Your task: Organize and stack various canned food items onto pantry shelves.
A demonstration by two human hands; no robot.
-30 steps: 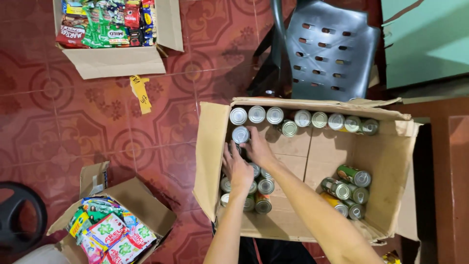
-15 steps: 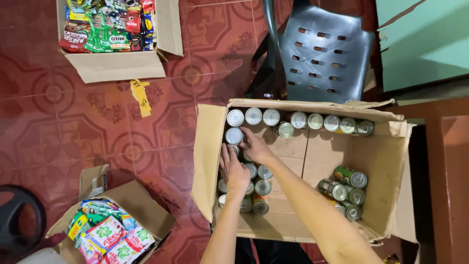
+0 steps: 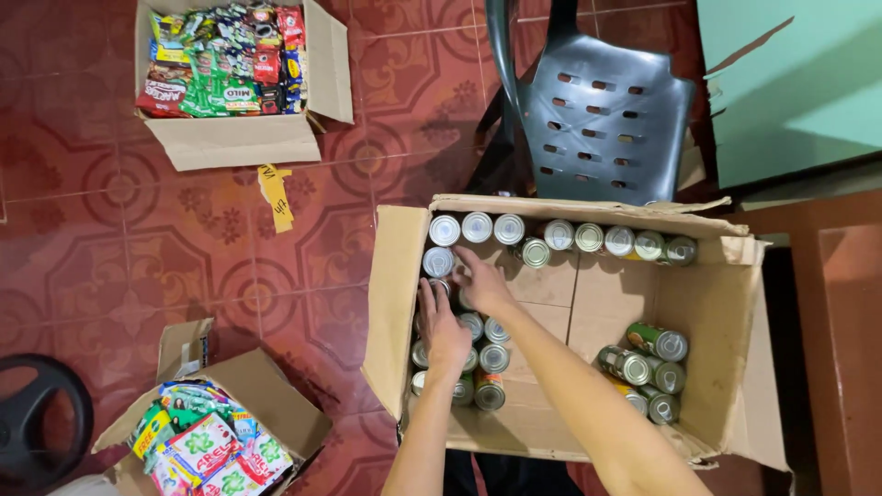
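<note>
On the far left of the red tile floor (image 3: 119, 239) sits a small box of bright packets (image 3: 207, 441), and another box of packets (image 3: 225, 69) sits higher up. In the middle is the big cardboard box (image 3: 717, 303) with the tins. The left hand (image 3: 444, 329) lies palm down on the tins in the left column (image 3: 478, 354), fingers spread a little; I cannot tell if it grips one. The right hand (image 3: 482, 283) reaches to the top of that column, next to one silver tin (image 3: 438, 262), fingers bent, but the hold is hidden. To do this well, I think each tin should stand up straight and sit snug against the next one. More tins line the back row (image 3: 588, 237), and a few lie tipped over on the right (image 3: 648, 363). A grey chair (image 3: 606, 119) stands behind.
</note>
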